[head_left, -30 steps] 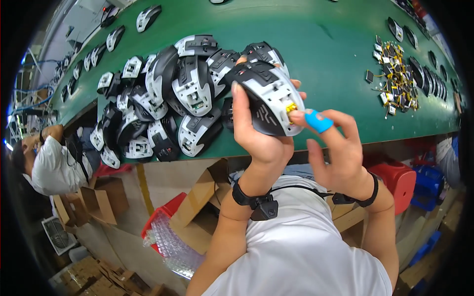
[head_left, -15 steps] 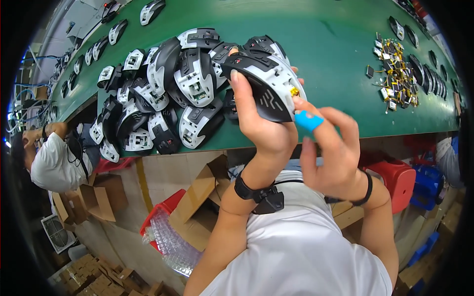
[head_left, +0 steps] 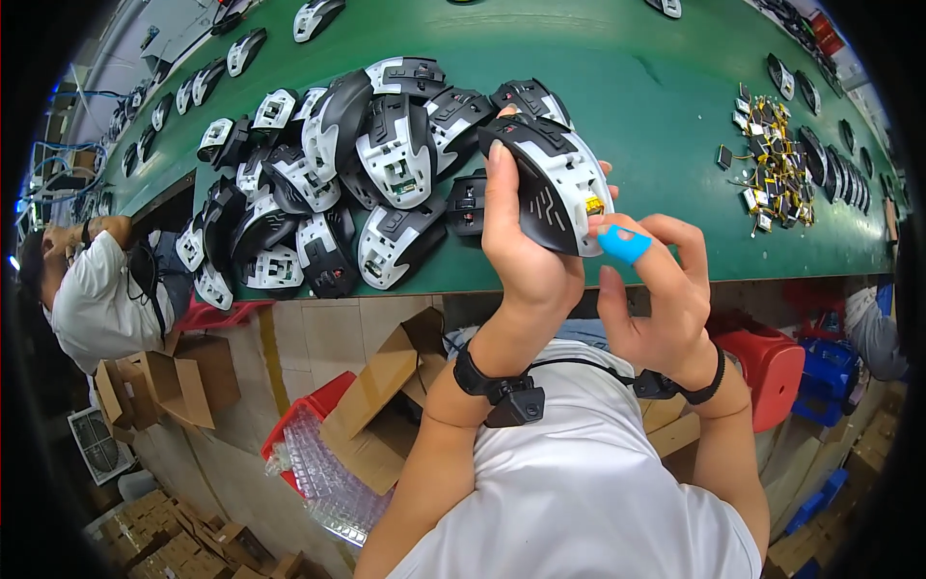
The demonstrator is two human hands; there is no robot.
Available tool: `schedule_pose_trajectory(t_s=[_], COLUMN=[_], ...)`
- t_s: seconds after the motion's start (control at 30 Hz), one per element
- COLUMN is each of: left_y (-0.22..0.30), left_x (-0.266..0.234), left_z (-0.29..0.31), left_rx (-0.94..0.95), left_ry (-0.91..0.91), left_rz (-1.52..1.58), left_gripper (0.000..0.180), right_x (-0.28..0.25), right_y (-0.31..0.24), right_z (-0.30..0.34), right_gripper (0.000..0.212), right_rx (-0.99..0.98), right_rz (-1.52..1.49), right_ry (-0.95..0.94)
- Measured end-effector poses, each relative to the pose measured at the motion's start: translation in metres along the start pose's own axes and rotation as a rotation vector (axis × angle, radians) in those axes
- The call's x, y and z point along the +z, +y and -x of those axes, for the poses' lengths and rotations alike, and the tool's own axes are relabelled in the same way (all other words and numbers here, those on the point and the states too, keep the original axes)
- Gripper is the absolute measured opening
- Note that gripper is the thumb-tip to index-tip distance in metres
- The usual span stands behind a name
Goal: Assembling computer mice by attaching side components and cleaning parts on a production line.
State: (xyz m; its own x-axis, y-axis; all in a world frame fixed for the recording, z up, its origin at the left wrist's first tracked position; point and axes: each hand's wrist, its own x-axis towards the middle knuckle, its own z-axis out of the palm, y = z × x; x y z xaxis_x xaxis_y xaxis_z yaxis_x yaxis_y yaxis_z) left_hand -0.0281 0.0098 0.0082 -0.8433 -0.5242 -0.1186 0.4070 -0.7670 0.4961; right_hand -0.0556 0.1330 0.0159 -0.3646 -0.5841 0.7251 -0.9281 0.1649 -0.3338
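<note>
Tilted above the table's near edge is a black-and-white computer mouse shell (head_left: 555, 179), its white inner side turned up. My left hand (head_left: 529, 241) is closed around it, thumb along the black side and fingertips showing at the far edge. A small yellow part (head_left: 594, 206) sits in the white side near the lower end. My right hand (head_left: 666, 289) has its fingers apart; the index fingertip, wrapped in blue tape (head_left: 625, 245), meets the shell just below the yellow part. Just left lies a heap of similar mouse shells (head_left: 395, 159).
On the green table (head_left: 656, 154), a pile of small wired batteries (head_left: 772, 159) lies right, beside a row of more shells (head_left: 839, 174). Below the edge are an open carton (head_left: 371, 396), a red bin (head_left: 280, 444) and a red stool (head_left: 767, 372). Another person (head_left: 106, 289) sits left.
Both hands and the mouse shell have shifted slightly right and down in the picture. The right index fingertip has slid lower, showing more of the yellow part.
</note>
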Motion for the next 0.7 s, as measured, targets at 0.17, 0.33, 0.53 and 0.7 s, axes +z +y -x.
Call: schedule_pose_trajectory(t_s=[0.17,0.33,0.53,0.7], left_y=[-0.003,0.003,-0.005,0.003], left_x=[-0.003,-0.003,0.000,0.003], left_z=[-0.005,0.001,-0.003,-0.009], left_rx=[0.090,-0.034,0.044,0.116], left_ry=[0.085,-0.030,-0.038,-0.010], left_rz=[-0.009,0.037,-0.108,-0.030], left_gripper=[0.048,0.050,0.048,0.046], right_x=[-0.010,-0.013,-0.007,0.001], right_y=[-0.012,0.012,0.000,0.006], right_z=[-0.006,-0.002,0.003,0.005], right_gripper=[0.053,0.045,0.049,0.055], right_rx=[-0.041,0.305,0.019,0.107], right_rz=[0.206,-0.617,0.005,-0.303], right_ry=[-0.114,-0.120,-0.083,-0.042])
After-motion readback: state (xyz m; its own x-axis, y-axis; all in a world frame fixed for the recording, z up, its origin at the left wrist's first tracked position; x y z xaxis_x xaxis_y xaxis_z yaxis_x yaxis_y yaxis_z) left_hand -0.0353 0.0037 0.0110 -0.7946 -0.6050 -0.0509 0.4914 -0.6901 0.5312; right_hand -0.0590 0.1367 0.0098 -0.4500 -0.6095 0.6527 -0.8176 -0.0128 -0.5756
